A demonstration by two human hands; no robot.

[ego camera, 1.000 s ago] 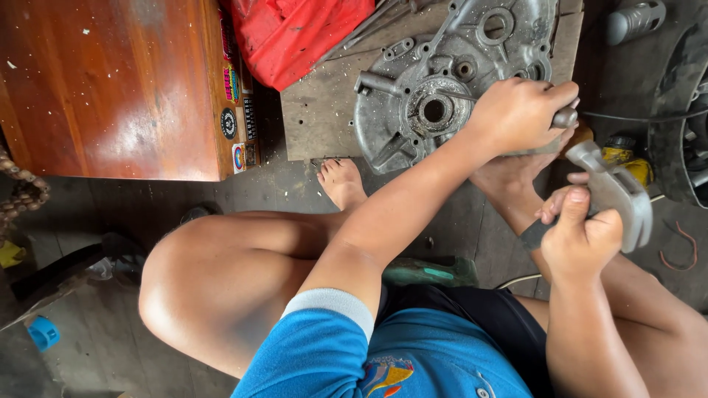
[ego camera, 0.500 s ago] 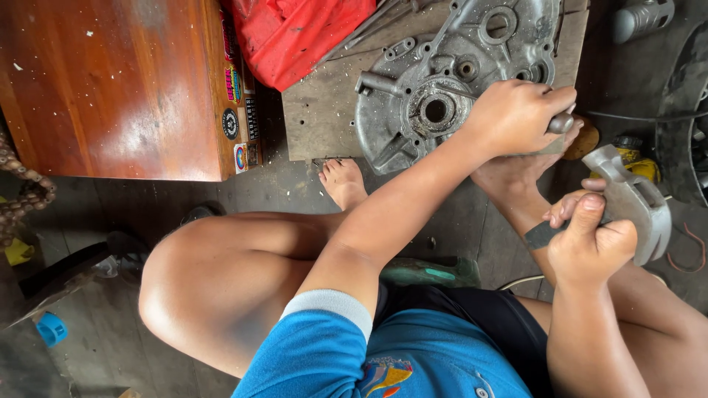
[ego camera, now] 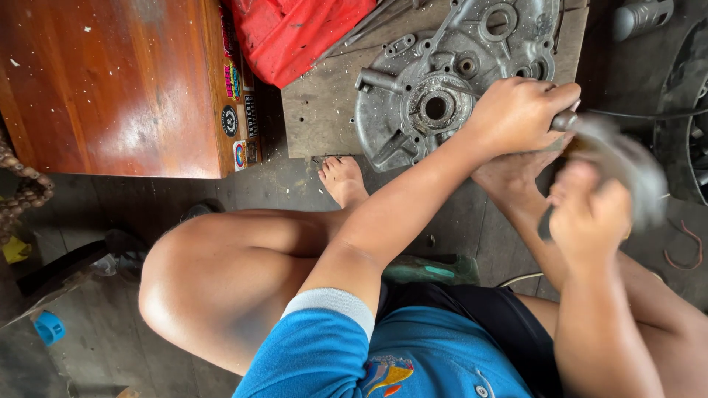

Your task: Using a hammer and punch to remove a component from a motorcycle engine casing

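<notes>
The left hand (ego camera: 520, 114) is closed in a fist around a short metal punch (ego camera: 566, 120), whose grey end shows just past the fingers. It holds the punch against the right edge of a grey cast engine cover (ego camera: 442, 81). The cover lies flat on a worn wooden board (ego camera: 324, 110) on the floor, its round centre hole facing up. The right hand (ego camera: 590, 217) is wrapped tightly around the handle of a hammer (ego camera: 627, 169); the hammer head is a grey blur just right of the punch, so whether it touches the punch cannot be told. A bare foot (ego camera: 343, 180) rests at the near edge of the board, and a second foot (ego camera: 512, 177) lies under the left hand. A red cloth (ego camera: 295, 33) sits at the far left corner of the board, beside a brown wooden box (ego camera: 110, 81) with stickers on its side. A blue cap (ego camera: 48, 326) lies on the floor at lower left. The person squats, wearing a blue shirt (ego camera: 324, 361)
</notes>
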